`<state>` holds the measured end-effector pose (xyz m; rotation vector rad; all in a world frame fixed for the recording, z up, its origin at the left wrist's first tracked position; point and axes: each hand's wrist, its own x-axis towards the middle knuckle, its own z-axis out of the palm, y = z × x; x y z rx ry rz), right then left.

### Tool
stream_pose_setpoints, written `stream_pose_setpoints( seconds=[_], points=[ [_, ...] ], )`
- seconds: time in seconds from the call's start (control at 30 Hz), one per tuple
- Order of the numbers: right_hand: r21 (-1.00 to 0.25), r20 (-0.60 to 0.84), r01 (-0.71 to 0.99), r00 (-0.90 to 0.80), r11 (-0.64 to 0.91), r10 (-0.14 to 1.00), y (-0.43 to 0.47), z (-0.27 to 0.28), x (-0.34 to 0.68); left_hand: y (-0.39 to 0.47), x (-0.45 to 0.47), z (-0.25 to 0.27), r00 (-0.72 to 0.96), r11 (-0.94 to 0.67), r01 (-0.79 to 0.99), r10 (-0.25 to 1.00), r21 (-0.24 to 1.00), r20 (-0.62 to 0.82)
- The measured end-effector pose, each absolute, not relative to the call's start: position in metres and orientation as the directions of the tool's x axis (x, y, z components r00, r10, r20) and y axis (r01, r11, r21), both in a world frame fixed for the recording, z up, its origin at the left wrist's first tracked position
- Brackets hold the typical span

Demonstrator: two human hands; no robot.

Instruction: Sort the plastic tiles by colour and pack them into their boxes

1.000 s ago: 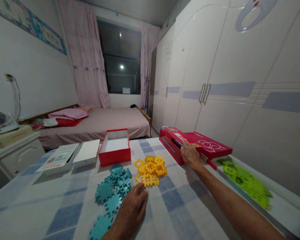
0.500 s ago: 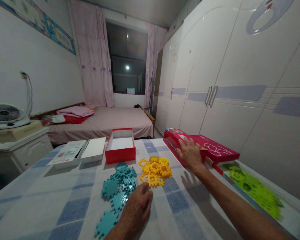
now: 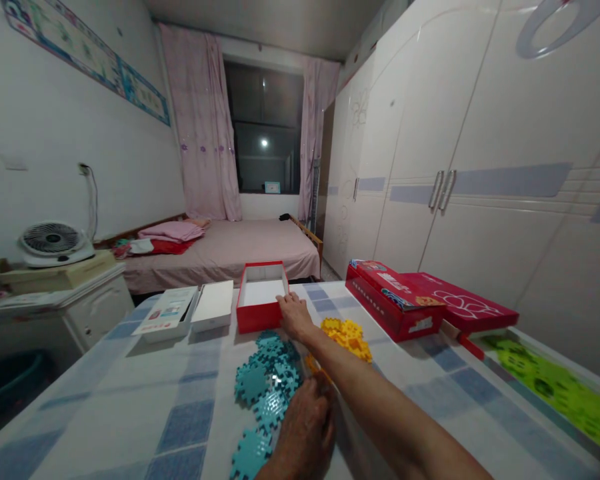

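Note:
My right hand (image 3: pixel 294 315) is at the front right corner of the open red box (image 3: pixel 260 319). Its fingers are stretched out over the rim and touch it. Below that arm my left hand (image 3: pixel 305 421) rests on the table with fingers curled in; whether anything is inside them is hidden. Beside it lies a pile of teal interlocking plastic pieces (image 3: pixel 254 381), some gear-shaped. Yellow interlocking pieces (image 3: pixel 349 339) sit to the right, partly covered by my right forearm. A white panel shows inside the red box.
Left of the red box lie a white tray (image 3: pixel 213 321) and a white box with a printed sheet (image 3: pixel 166 313). On the right stand a closed red box (image 3: pixel 393 300), a red lid (image 3: pixel 463 301) and a tray of green pieces (image 3: pixel 555 387). Checked cloth (image 3: pixel 185 427) covers the table.
My right hand has left the closed red box on the right and moved left to the open red box. My left hand stays beside the teal pieces. The camera view has turned slightly left.

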<state>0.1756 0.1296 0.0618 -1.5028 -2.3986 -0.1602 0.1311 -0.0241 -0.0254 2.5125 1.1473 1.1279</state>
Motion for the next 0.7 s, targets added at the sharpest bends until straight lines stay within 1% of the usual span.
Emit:
stream_pose_setpoints(
  seconds=[0.13, 0.23, 0.33, 0.47, 0.57, 0.63, 0.7],
  points=[
    [-0.088, 0.328, 0.917, -0.341, 0.388, 0.881, 0.133, 0.061, 0.169, -0.024, 0.131, -0.022, 0.427, -0.697, 0.57, 0.704, 0.435, 0.567],
    [-0.087, 0.382, 0.909, -0.348, 0.408, 0.856, 0.123, 0.072, 0.173, -0.025, 0.132, -0.021, 0.42, -0.675, 0.589, 0.726, 0.445, 0.545],
    [-0.087, 0.445, 0.902, -0.344, 0.422, 0.827, 0.101, 0.093, 0.192, -0.026, 0.132, -0.024, 0.42, -0.656, 0.623, 0.74, 0.426, 0.525],
    [-0.123, 0.583, 0.859, -0.343, 0.497, 0.737, 0.05, 0.116, 0.252, -0.023, 0.129, -0.028, 0.437, -0.655, 0.663, 0.732, 0.363, 0.522],
    [-0.145, 0.663, 0.827, -0.326, 0.543, 0.674, -0.005, 0.117, 0.314, -0.019, 0.128, -0.029, 0.447, -0.684, 0.657, 0.691, 0.316, 0.568],
    [-0.135, 0.677, 0.84, -0.308, 0.525, 0.668, -0.048, 0.109, 0.357, -0.018, 0.128, -0.026, 0.476, -0.727, 0.607, 0.655, 0.32, 0.586],
    [-0.108, 0.676, 0.871, -0.29, 0.48, 0.678, -0.093, 0.094, 0.399, -0.02, 0.13, -0.022, 0.507, -0.748, 0.575, 0.644, 0.333, 0.573]
  ],
)
